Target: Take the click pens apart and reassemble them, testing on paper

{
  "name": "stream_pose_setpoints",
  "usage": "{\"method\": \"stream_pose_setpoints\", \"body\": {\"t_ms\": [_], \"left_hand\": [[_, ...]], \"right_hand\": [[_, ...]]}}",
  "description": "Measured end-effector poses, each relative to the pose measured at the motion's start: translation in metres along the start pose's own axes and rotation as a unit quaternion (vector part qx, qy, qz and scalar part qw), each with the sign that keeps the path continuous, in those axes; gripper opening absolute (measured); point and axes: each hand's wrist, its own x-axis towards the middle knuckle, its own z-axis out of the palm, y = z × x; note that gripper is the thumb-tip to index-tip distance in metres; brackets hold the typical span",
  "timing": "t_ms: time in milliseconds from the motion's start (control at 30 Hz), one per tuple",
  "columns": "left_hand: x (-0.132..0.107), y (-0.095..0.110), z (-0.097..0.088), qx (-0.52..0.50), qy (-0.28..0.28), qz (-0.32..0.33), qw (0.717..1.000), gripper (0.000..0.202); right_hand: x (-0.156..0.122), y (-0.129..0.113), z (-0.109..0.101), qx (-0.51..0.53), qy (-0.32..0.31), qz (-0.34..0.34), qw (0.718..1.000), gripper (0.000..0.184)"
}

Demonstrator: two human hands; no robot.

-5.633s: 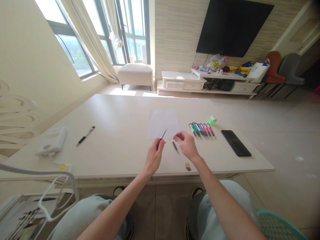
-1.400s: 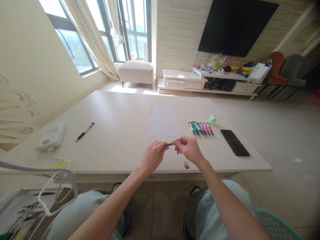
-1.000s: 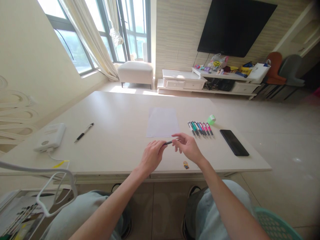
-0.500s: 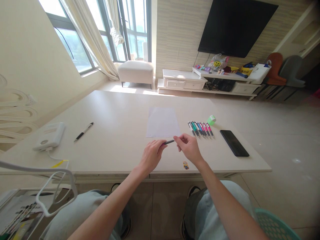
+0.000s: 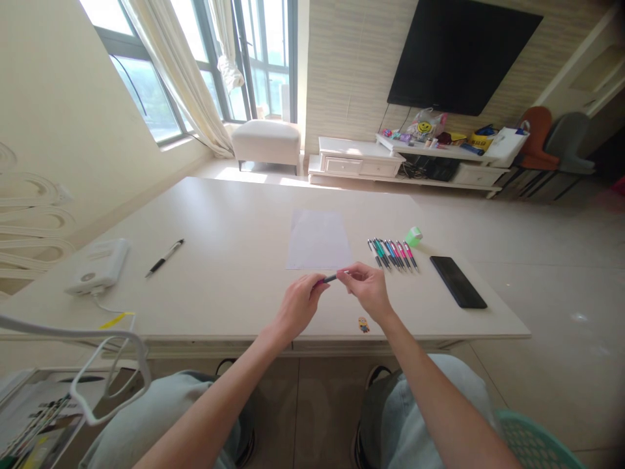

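Observation:
Above the near part of the white table, my left hand point(image 5: 303, 301) is closed around a pen point(image 5: 330, 278) with a dark grip section. The rear of its barrel is mostly hidden by the fingers; a hint of purple shows there. At the pen's other end, my right hand point(image 5: 365, 286) pinches the tip with thumb and fingers. A small pale bit shows at those fingertips, too small to make out. Just beyond the hands lies a sheet of white paper point(image 5: 318, 240). A small yellow-and-blue cartoon sticker point(image 5: 364, 324) rests on the table near its front edge.
Right of the paper lies a row of several coloured pens point(image 5: 392, 254), beside a green-and-white small object point(image 5: 413, 236) and a black phone point(image 5: 458, 281). Leftward are a black-and-white pen point(image 5: 165, 258) and a white box-shaped device point(image 5: 100, 266) with a cable. A green basket point(image 5: 532, 440) stands low right.
My right hand has shifted slightly left along the pen, covering a little more of its tip. The left hand keeps its hold, and the view has moved slightly.

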Motion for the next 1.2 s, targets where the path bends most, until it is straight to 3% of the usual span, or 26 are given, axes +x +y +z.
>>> {"method": "stream_pose_setpoints", "body": {"t_ms": [233,633,733,900,1100,1200], "left_hand": [[0.000,0.002,0.000,-0.019,-0.002,-0.023,1.000,0.019],[0.001,0.003,0.003,-0.035,-0.004,-0.035,0.999,0.021],[0.001,0.004,0.006,-0.048,-0.009,-0.043,0.998,0.019],[0.001,0.004,0.009,-0.092,0.004,-0.083,0.992,0.027],[0.003,0.008,0.009,-0.134,0.006,-0.100,0.986,0.028],[0.006,0.013,0.007,-0.209,-0.026,-0.111,0.971,0.032]], "right_hand": [[0.001,0.001,0.000,0.034,0.042,-0.005,0.999,0.027],[0.001,0.004,0.005,0.064,0.016,-0.009,0.998,0.028],[0.000,0.005,0.008,0.072,0.057,-0.002,0.996,0.029],[0.001,-0.001,0.009,0.152,0.000,0.031,0.988,0.034],[0.004,-0.001,0.011,0.141,0.071,-0.017,0.987,0.022],[0.004,-0.003,0.012,0.159,0.032,0.004,0.987,0.025]]}}
